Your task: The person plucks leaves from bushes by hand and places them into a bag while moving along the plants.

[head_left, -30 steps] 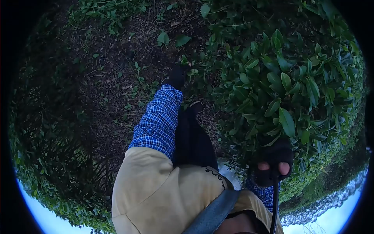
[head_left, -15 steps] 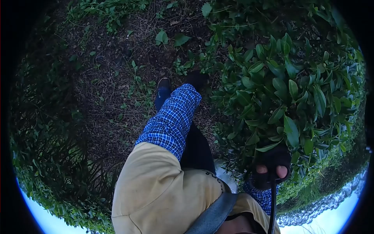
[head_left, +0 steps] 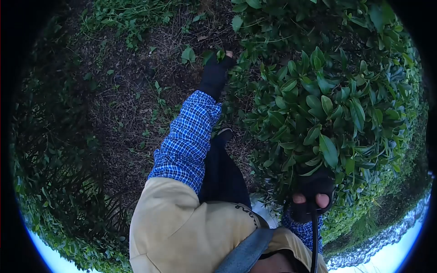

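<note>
My left hand [head_left: 217, 70], in a black fingerless glove, is stretched forward over the ground at the bush's left edge. Its fingers are closed, with small green leaves [head_left: 221, 55] showing at them; one bare fingertip is visible. My right hand [head_left: 312, 195], gloved the same way, is closed at the near side of the leafy bush [head_left: 314, 109]. Two bare fingertips press around a thin black cord [head_left: 314, 236] that runs down toward my body. The rest of the right fingers are hidden in the dark glove.
Brown soil [head_left: 123, 104] with dry twigs and small weeds lies between the bush and a darker hedge [head_left: 54, 159] on the left. My dark-clothed leg [head_left: 223, 173] stands beside the bush. A grey strap [head_left: 248, 250] crosses my beige top.
My left hand has moved forward and slightly left, from low by the bush, and its green leaves now show. The right hand stays closed on the cord while the view shifts slightly.
</note>
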### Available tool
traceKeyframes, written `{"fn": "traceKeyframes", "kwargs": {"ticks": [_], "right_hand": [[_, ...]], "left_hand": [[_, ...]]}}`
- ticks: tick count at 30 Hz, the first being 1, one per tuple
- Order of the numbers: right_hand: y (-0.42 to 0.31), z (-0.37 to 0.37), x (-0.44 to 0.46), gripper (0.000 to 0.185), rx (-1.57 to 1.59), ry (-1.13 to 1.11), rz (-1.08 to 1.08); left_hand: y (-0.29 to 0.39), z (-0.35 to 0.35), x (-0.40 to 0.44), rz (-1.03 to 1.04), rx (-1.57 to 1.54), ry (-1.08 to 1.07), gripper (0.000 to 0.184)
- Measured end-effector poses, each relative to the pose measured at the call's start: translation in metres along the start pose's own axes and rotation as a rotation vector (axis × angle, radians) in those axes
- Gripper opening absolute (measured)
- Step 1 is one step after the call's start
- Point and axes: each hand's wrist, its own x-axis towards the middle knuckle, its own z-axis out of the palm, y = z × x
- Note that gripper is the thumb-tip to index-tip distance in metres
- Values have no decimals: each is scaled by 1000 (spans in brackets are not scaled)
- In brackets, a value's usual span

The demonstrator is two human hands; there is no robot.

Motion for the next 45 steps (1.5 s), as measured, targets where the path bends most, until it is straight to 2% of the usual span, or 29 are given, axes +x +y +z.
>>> {"fn": "traceKeyframes", "kwargs": {"ticks": [1, 2, 4, 5, 6, 8, 12, 13, 14, 16, 17, 18, 20, 21, 23, 24, 26, 27, 28, 30, 32, 34, 36, 38, 39, 40, 42, 44, 45], "right_hand": [[0, 0, -2, 53, 3, -12, 3], [0, -1, -4, 56, 6, -23, 7], [-4, 1, -7, 56, 32, 22, 87], [-5, 3, -6, 56, 40, 39, 110], [-4, 5, -3, 56, 21, 55, 36], [-5, 8, 3, 57, -2, 78, -52], [-12, 5, 2, 55, 25, 72, 60], [-12, 6, 3, 54, 1, 99, 1], [-13, 7, 5, 53, -22, 124, -52], [-18, 7, 12, 53, -27, 124, -66], [-22, 8, 13, 53, -29, 120, -74], [-24, 7, 13, 53, -14, 128, -67], [-31, 3, 12, 52, 17, 110, -33], [-35, -5, 15, 52, 6, 26, -10], [-39, -4, 18, 45, -9, 72, -34], [-40, -2, 20, 39, -27, 117, -70], [-47, -5, 21, 41, -77, 150, -71], [-48, -9, 21, 42, -69, 120, -66], [-51, -14, 21, 42, -63, 90, -56], [-57, -19, 22, 44, -66, 69, -52], [-63, -20, 24, 43, -74, 68, -95], [-68, -25, 24, 44, -65, 35, -129], [-78, -29, 25, 44, -110, 14, -154], [-87, -34, 22, 45, -95, 12, -171], [-92, -37, 22, 45, -95, -10, -182], [-97, -40, 22, 45, -94, -31, -193], [-107, -45, 17, 43, -88, -3, -189], [-117, -51, 11, 37, -112, 24, -208], [-120, -53, 6, 33, -61, 63, -207]], "left_hand": [[15, 4, 8, 0, 151, -49, 39], [13, 12, 16, 5, 150, -53, 39], [12, 29, 33, 194, 659, 67, 52], [13, 32, 41, 125, 745, -20, 54], [15, 35, 43, 135, 743, -25, 54], [18, 40, 50, 144, 950, -86, 47], [4, 39, 53, 243, 960, 71, 39], [10, 38, 50, 145, 976, 46, 41], [17, 37, 48, 145, 979, 40, 41], [19, 28, 41, 71, 775, -28, 48], [14, 21, 45, 51, 781, -83, 52], [9, 9, 43, 196, 831, -156, 44], [3, -9, 28, 167, 787, -234, 40], [0, -17, 19, 153, 774, -258, 39], [-20, -28, -2, 559, 856, -171, 34], [-28, -32, -9, 557, 856, -165, 34], [-40, -39, -29, 530, 884, -112, 33], [-24, -26, -48, 469, 1125, 78, 34], [-17, -27, -55, 465, 1126, 81, 34], [-4, -29, -69, 126, 434, -28, 39], [33, -26, -92, 10, 352, -86, 38], [37, -25, -103, 105, 423, -116, 33], [40, -24, -127, 73, 381, -173, 29], [32, -24, -145, -23, 446, -272, 34], [35, -22, -152, -108, 529, -302, 43], [37, -16, -158, -100, 530, -303, 43], [41, 0, -176, -196, 786, -169, 54], [6, -7, -176, -160, 949, -312, 63], [4, -2, -182, -44, 1089, -397, 62]]}}
